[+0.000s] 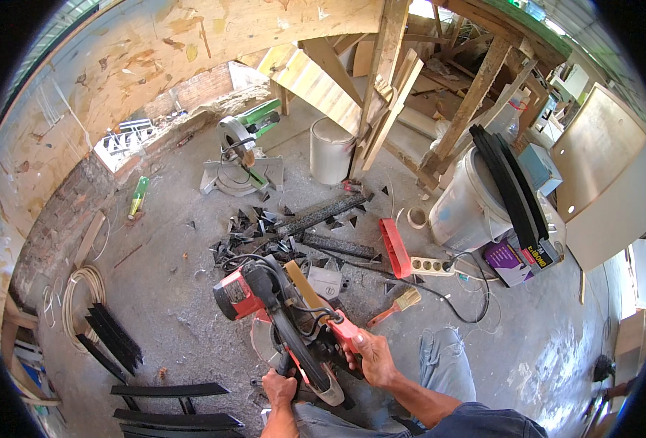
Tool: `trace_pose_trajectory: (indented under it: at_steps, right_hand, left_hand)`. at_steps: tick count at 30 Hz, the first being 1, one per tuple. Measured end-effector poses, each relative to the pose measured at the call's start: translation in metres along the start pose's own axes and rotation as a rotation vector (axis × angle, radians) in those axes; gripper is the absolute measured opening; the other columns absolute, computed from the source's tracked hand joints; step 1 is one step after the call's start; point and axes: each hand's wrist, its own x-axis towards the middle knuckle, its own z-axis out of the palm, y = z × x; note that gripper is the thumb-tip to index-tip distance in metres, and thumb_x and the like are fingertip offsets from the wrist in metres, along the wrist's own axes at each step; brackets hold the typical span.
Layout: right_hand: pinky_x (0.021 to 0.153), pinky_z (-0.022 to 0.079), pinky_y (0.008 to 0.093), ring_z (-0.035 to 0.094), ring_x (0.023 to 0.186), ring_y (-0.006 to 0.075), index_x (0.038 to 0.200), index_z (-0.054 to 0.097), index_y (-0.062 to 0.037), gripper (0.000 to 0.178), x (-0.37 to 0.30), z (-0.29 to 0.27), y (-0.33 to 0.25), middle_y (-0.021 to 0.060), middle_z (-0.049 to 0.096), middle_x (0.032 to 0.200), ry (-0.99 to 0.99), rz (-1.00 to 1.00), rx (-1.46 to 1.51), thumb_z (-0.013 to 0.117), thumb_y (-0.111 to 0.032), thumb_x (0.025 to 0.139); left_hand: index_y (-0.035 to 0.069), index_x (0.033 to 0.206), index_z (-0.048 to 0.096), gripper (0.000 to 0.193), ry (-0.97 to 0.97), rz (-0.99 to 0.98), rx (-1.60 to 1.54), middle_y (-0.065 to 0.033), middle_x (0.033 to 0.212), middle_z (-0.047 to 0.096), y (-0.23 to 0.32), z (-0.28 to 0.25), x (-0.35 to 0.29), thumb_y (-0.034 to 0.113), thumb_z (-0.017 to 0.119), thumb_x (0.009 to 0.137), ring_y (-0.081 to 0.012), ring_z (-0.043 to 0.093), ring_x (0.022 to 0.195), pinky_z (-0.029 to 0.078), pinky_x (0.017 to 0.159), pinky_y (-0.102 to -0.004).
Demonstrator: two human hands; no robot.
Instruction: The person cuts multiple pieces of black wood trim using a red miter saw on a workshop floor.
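Low in front of me stands a red and black miter saw (240,293), its head tilted and its pale blade showing at the left of the black guard. My right hand (375,358) is wrapped round the saw's red handle. At the left of the guard, close to the saw's base, my left hand (279,387) is closed; a dark piece shows at its fingers, but I cannot make out what it is. Black offcuts (254,226) and dark shavings lie heaped just beyond the saw. Black curved strips (170,390) rest at the lower left.
Farther off stand a green miter saw (241,150) and a metal can (330,151). On the right are a white bucket (460,201) with black strips leaning on it, a power strip (432,266), a red-handled brush (396,306) and a cable. A coiled hose (82,292) lies left.
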Motion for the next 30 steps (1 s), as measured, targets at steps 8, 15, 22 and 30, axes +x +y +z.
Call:
trace_pose_trajectory:
  at_steps: [8, 15, 22, 30]
  right_hand:
    - [0.058, 0.051, 0.0275, 0.058, 0.067, 0.0113, 0.097, 0.06, 0.0033, 0.062, -0.001, -0.002, 0.007, 0.0059, 0.06, 0.078, -0.004, -0.009, -0.001, 0.041, -0.055, 0.105]
    - [0.058, 0.05, 0.0276, 0.057, 0.065, 0.0112, 0.096, 0.06, 0.0034, 0.061, -0.001, -0.004, 0.016, 0.0061, 0.06, 0.077, -0.002, -0.01, 0.02, 0.041, -0.054, 0.105]
    - [0.058, 0.049, 0.0275, 0.057, 0.063, 0.011, 0.096, 0.06, 0.0035, 0.06, -0.002, -0.002, 0.016, 0.0056, 0.059, 0.075, 0.015, -0.046, 0.042, 0.041, -0.053, 0.105]
    - [0.058, 0.049, 0.0277, 0.058, 0.065, 0.0115, 0.097, 0.06, 0.0043, 0.06, -0.004, -0.007, 0.026, 0.0064, 0.06, 0.077, -0.02, -0.06, 0.035, 0.041, -0.052, 0.106]
  left_hand:
    - [-0.011, 0.094, 0.07, 0.033, -0.014, 0.003, 0.007, -0.0321, 0.087, 0.069, -0.001, 0.002, 0.001, 0.014, 0.072, 0.072, -0.0448, 0.07, 0.088, 0.056, 0.083, -0.0468]
    - [-0.011, 0.092, 0.071, 0.033, -0.024, -0.006, 0.017, -0.0327, 0.087, 0.069, 0.003, -0.001, 0.0, 0.015, 0.072, 0.072, -0.0449, 0.07, 0.089, 0.056, 0.083, -0.0471]
    - [-0.013, 0.092, 0.069, 0.037, -0.016, 0.002, 0.033, -0.0339, 0.089, 0.068, 0.003, -0.002, 0.0, 0.017, 0.074, 0.071, -0.0467, 0.069, 0.09, 0.056, 0.082, -0.048]
    - [-0.011, 0.09, 0.07, 0.037, 0.006, -0.005, 0.041, -0.0326, 0.088, 0.069, -0.002, 0.003, 0.002, 0.02, 0.077, 0.071, -0.0456, 0.07, 0.089, 0.056, 0.083, -0.0481]
